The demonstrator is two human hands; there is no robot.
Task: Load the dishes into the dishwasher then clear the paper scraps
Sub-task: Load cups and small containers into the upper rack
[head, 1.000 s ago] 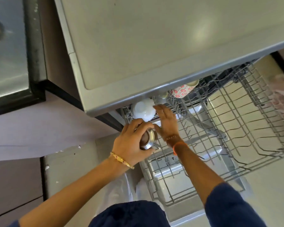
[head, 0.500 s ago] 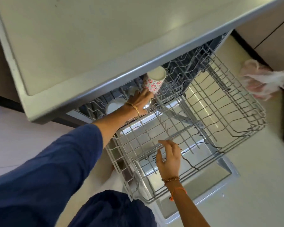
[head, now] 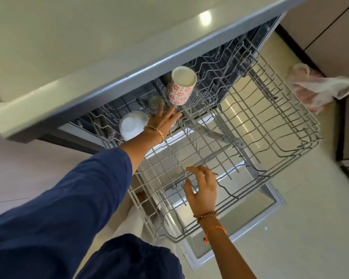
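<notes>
The left hand [head: 163, 122] reaches with straight fingers just below the flowered cup [head: 180, 86], while the right hand [head: 202, 187] rests spread fingers on the rack [head: 270, 137].

Item count, head view:

- Wire rack [head: 270, 125]: one, pulled out from under the countertop [head: 89, 47].
- Dishes in the rack: three, all at its rear left corner. One floral cup [head: 179, 91], one clear glass [head: 155, 103], one white bowl [head: 131, 124].
- Hands: two. One left hand [head: 163, 120] at the dishes; one right hand [head: 202, 188] at the rack's front edge.
- Bracelets: three; one on the left wrist, two on the right.
- Plastic bag [head: 318, 87]: one, on the floor beyond the rack's right edge.
</notes>
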